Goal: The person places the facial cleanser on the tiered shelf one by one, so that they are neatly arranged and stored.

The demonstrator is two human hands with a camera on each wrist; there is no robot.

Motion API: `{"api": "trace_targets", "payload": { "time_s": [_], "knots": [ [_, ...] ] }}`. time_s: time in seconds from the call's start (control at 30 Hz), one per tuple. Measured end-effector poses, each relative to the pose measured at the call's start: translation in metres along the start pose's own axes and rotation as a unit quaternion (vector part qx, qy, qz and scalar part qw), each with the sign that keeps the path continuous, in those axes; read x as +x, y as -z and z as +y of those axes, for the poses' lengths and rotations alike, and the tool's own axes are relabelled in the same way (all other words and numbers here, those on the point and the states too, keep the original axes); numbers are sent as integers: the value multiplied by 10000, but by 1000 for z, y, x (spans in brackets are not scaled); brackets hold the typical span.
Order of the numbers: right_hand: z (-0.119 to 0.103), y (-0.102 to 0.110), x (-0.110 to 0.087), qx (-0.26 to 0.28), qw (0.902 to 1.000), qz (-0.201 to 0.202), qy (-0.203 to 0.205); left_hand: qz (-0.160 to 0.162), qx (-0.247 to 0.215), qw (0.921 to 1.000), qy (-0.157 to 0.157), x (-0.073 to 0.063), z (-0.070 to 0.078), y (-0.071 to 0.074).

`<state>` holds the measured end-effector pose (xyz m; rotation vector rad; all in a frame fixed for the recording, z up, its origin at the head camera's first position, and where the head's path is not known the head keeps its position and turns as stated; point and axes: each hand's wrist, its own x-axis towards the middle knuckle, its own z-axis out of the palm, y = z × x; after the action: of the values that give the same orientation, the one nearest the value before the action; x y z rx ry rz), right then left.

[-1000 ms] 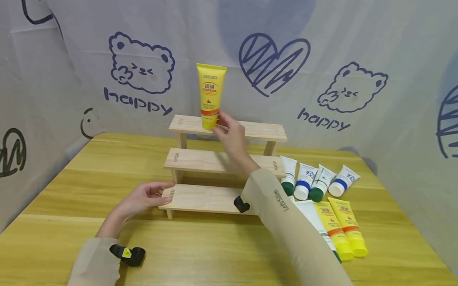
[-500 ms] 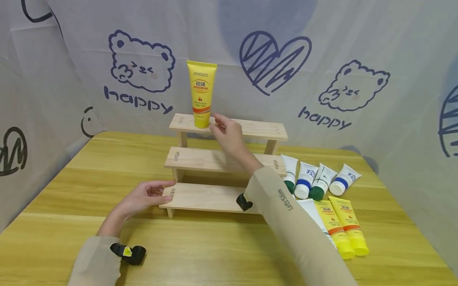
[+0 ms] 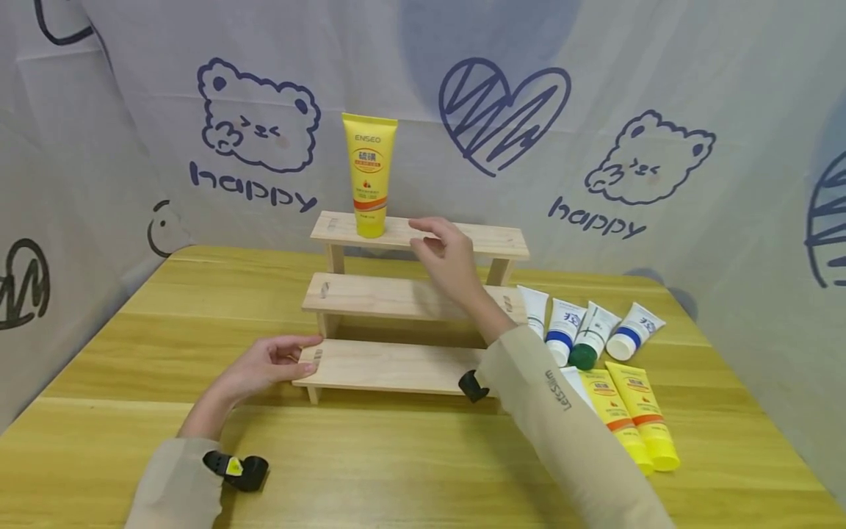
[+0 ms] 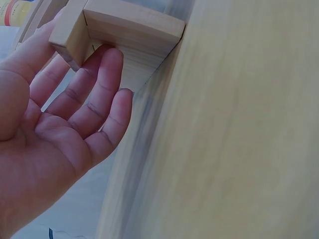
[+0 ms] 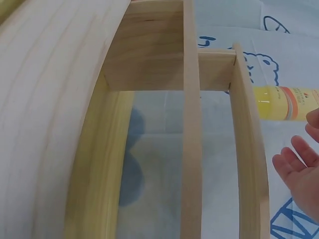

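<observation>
A yellow squeeze tube (image 3: 370,176) stands upright on its cap near the left end of the top board of a three-step wooden display stand (image 3: 396,367). To its right, my right hand (image 3: 452,264) is apart from the tube, thumb and fingers loosely bent with nothing between them. The right wrist view shows part of that hand (image 5: 304,169) beside the tube (image 5: 286,103). My left hand (image 3: 264,367) grips the left end of the lowest board. In the left wrist view, the left hand (image 4: 65,114) has its fingers at the board's end and leg.
Right of the stand, several white tubes (image 3: 595,334) with green or blue caps and bands lie on the wooden table (image 3: 370,470). Two yellow tubes (image 3: 641,411) lie nearer, partly behind my right sleeve (image 3: 562,419). A printed cloth (image 3: 383,59) hangs behind.
The yellow tube has shifted left along the top board, and my right hand has let go of it and drawn back to the right. My left hand has stayed in place.
</observation>
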<state>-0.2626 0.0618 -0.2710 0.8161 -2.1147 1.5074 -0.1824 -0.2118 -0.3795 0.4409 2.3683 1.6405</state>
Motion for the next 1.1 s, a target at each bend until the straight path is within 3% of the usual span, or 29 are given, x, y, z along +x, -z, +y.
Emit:
{"api": "trace_targets", "payload": {
  "time_s": [0.5,0.63,0.77,1.03,1.1],
  "knots": [
    [-2,27,-25,245,9993,91,267,18,67,10000,69,1,0,0],
    [-1,37,-37,-82,9996,90,267,5,42,9999,98,1,-1,0],
    [-14,45,-49,-401,9989,74,243,-22,12,10000,72,1,-3,0],
    [-18,59,-61,-628,9971,62,431,-46,-26,10000,63,2,-3,0],
    [-28,61,-65,-751,9965,114,355,-51,-37,10000,53,2,-3,1]
  ]
}}
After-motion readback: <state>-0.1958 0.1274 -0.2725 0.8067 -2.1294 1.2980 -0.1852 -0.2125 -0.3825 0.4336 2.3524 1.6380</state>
